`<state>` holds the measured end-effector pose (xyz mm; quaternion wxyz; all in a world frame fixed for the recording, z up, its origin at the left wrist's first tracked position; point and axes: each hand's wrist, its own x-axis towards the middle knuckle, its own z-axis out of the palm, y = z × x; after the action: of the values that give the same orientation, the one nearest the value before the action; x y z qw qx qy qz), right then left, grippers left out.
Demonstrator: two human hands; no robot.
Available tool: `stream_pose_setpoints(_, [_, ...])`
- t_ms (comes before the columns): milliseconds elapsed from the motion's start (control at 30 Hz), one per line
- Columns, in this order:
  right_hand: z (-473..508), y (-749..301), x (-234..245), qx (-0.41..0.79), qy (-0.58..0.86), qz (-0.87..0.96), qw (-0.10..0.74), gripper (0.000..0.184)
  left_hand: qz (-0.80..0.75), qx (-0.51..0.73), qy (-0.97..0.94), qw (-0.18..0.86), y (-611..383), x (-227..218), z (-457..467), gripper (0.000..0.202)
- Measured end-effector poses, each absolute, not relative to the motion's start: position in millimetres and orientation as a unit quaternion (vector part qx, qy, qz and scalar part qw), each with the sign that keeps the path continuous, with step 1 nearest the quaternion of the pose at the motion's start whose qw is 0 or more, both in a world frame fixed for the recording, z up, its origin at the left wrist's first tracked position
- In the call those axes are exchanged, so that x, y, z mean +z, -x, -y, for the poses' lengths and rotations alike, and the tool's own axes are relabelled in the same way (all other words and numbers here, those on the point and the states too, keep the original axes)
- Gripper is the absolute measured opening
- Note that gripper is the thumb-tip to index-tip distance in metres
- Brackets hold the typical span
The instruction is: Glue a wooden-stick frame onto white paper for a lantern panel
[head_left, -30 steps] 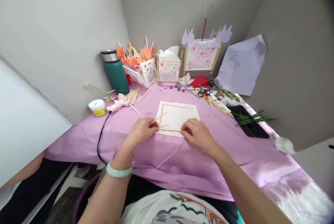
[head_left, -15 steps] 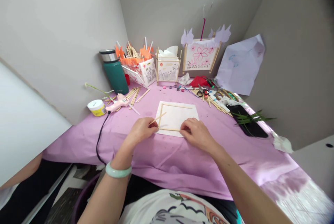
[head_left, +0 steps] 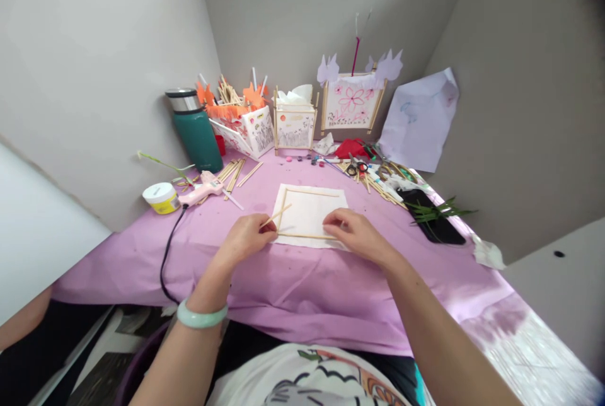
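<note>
A white paper sheet (head_left: 312, 210) lies on the purple tablecloth (head_left: 293, 280), with thin wooden sticks along its left, far and near edges. My left hand (head_left: 246, 239) is closed on a loose wooden stick (head_left: 276, 215) that slants up over the sheet's near left corner. My right hand (head_left: 352, 234) rests at the sheet's near right corner, fingers pinched on the right end of the near-edge stick (head_left: 307, 236).
A pink glue gun (head_left: 201, 190) with a black cord, a yellow-and-white jar (head_left: 161, 198) and a green flask (head_left: 193, 132) stand at the left. Paper lanterns (head_left: 293, 122), loose sticks, scissors (head_left: 354, 166) and a black tray with green leaves (head_left: 432, 217) crowd the back and right.
My hands have hardly moved on the sheet. The view has shifted, so everything sits a little further left and lower in the picture.
</note>
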<state>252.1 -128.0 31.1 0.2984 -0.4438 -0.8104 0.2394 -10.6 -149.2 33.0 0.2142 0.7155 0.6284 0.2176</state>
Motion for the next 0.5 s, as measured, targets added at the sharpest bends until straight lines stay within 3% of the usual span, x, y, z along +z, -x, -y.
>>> stream_pose_setpoints(200, [132, -290, 23, 0.297, 0.511, 0.737, 0.328, 0.019, -0.638, 0.254, -0.691, 0.225, 13, 39, 155, 0.022])
stream_pose_setpoints(400, [142, -295, 14, 0.243, 0.483, 0.785, 0.302, 0.018, -0.643, 0.334, -0.662, 0.192, 12, 49, 159, 0.032])
stream_pose_setpoints(500, [143, -295, 13, 0.225, 0.490, 0.789, 0.294, 0.016, -0.621, 0.389, -0.642, 0.225, 8, 54, 160, 0.033])
